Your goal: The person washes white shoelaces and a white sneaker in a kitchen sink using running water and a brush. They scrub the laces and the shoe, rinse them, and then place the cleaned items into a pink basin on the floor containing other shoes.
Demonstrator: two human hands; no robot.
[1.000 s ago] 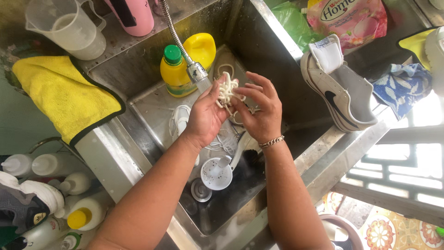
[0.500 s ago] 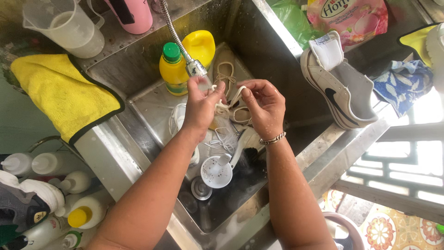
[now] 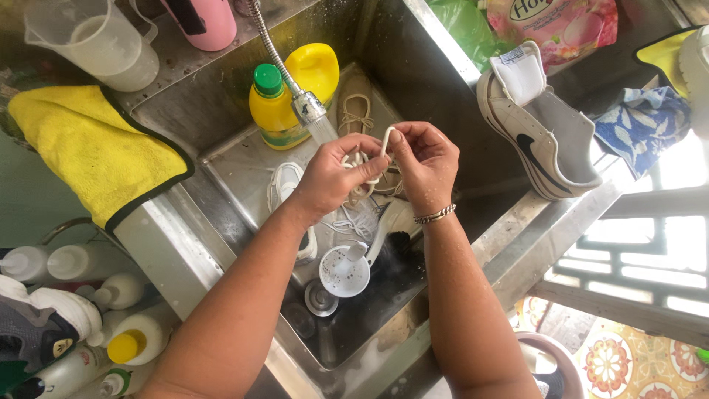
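Shoelace (image 3: pixel 367 159), white and bunched, sits over the steel sink (image 3: pixel 221 159) just under the faucet head (image 3: pixel 309 107), pinched between both hands. From the head view, the left hand (image 3: pixel 336 177) clenches the bundle while the right hand (image 3: pixel 422 166) grasps a loop with its fingertips. A yellow bottle (image 3: pixel 273 111) stands behind; a white sneaker (image 3: pixel 543 133) rests on the rim.
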